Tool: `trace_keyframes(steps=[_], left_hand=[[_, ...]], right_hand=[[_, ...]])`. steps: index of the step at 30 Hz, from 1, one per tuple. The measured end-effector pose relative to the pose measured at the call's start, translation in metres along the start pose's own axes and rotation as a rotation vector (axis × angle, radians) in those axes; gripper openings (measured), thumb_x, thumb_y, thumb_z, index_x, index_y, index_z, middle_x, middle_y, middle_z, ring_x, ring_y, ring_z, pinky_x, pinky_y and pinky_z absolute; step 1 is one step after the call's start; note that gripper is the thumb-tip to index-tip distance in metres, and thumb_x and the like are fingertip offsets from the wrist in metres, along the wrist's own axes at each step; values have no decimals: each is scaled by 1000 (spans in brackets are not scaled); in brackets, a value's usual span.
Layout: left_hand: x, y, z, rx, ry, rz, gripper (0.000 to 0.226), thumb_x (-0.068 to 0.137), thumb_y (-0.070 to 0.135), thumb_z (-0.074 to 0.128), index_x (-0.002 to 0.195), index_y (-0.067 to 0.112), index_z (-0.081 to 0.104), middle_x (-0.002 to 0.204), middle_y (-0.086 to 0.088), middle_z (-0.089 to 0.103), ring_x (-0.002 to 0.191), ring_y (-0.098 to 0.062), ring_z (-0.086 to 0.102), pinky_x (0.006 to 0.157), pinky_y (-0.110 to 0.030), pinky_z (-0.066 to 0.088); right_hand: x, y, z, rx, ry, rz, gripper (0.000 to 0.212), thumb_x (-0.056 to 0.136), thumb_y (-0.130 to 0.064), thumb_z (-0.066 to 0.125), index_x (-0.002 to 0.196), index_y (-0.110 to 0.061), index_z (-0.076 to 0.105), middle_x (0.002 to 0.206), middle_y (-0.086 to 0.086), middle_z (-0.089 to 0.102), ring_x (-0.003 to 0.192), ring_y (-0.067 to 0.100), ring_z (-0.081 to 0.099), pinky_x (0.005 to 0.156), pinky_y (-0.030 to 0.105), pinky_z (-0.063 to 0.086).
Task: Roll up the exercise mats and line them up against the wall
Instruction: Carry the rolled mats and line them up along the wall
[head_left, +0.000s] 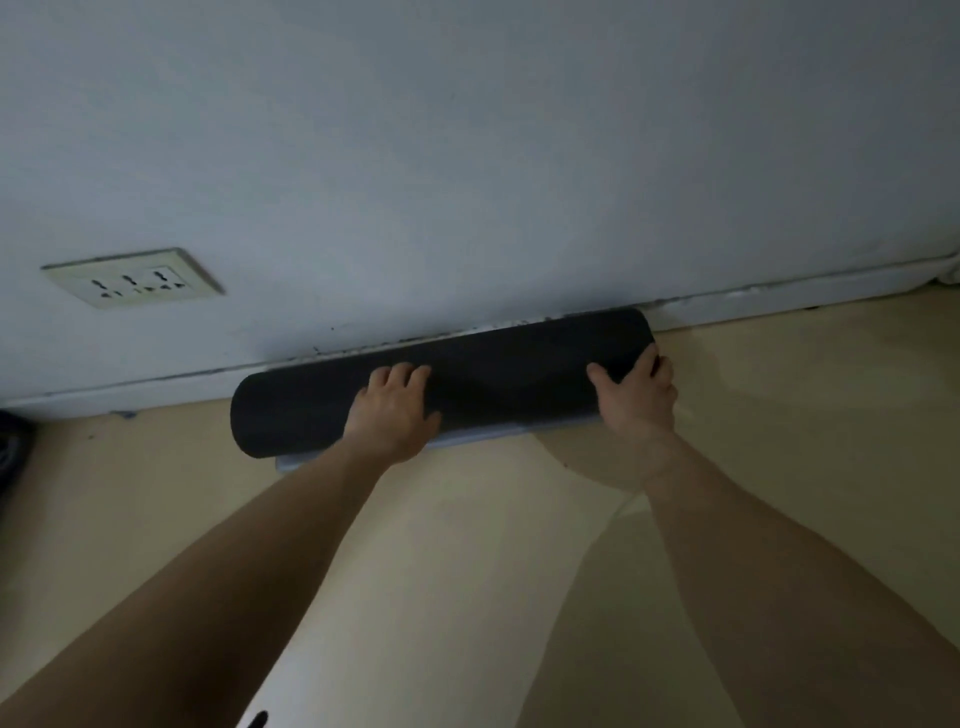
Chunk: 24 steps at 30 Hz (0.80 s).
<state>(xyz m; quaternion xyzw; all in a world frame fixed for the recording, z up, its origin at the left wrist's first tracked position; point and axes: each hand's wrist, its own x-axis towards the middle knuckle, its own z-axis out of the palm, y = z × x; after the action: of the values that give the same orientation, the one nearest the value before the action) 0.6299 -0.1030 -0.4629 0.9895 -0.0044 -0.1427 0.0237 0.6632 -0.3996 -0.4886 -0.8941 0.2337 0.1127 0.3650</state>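
So the mat (519, 374) was rolled up and lying on the floor (779, 441) at my 12 o'clock, long side pretty much touching the foot of the wall (467, 156). My left hand (395, 410) was holding it near the middle, fingers curved over the top of the roll. My right hand (636, 400) gripped it at the 1 o'clock end, thumb on top and fingers wrapped round the edge.

What worried me was the flap (467, 441). The loose pale end stuck out from under the roll on my side and nothing was pinning it except the roll's own weight and my hands. My guess was that if I just let go, the thing would spring open and creep back towards me, off the wall. Foam like that usually wants to flatten out.

Second thing: the roll looked skewed, with the 10 o'clock end further off the wall than the other. Shoving only one end could telescope the layers.

Also the socket (132, 280) sat low at 10 o'clock, so sliding the roll that way could crowd it. I couldn't see any other mats from there.
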Motion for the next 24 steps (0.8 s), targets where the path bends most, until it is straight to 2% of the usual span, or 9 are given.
trace_keyframes(steps=[2,4,7,9,14,17,20,24], left_hand=[[-2,-19,9,-13,66,-123,74,92,48,56,152,15,29,156,-12,31,141,-38,26,109,-53,36],[-8,-37,17,-119,153,-361,75,92,49,56,152,14,26,157,-15,24,142,-41,22,109,-58,31],[-20,-65,23,-403,289,-769,80,94,50,55,154,11,20,159,-19,19,141,-46,21,108,-61,30],[-25,-86,32,-597,332,-916,83,96,50,54,155,6,15,157,-23,20,137,-49,26,109,-58,29],[-27,-133,56,-842,367,-987,96,90,56,62,154,3,15,151,-25,30,133,-52,36,112,-55,31],[-24,-147,64,-1009,435,-985,117,66,71,75,150,7,26,146,-19,41,130,-44,46,111,-54,39],[-17,-150,70,-1049,457,-978,122,59,63,87,149,7,26,147,-17,37,133,-39,44,113,-49,38],[-12,-154,75,-1058,503,-979,127,53,65,89,148,6,28,146,-16,41,133,-37,44,113,-48,38]], right_hand=[[7,1,11,6,31,7,102,92,-65,53,161,-13,-1,167,13,5,148,39,13,116,54,28],[13,1,17,31,72,17,103,91,-63,57,160,-10,1,165,17,7,147,41,14,117,52,25],[23,-2,17,210,140,54,92,88,-54,67,152,-9,18,154,22,26,136,44,34,109,50,35],[27,0,19,291,163,65,86,85,-49,72,146,-11,25,146,21,36,129,44,43,105,50,41],[31,11,26,287,160,64,108,80,-52,79,157,-11,14,153,18,31,138,40,35,112,48,35],[34,15,29,294,159,69,112,75,-55,81,156,-10,19,151,18,32,135,40,40,110,47,38],[38,18,31,292,175,68,112,71,-58,83,153,-10,23,149,17,34,131,41,44,109,48,42],[35,18,25,231,152,34,113,73,-61,80,157,-14,22,149,16,36,131,39,46,107,47,43]])
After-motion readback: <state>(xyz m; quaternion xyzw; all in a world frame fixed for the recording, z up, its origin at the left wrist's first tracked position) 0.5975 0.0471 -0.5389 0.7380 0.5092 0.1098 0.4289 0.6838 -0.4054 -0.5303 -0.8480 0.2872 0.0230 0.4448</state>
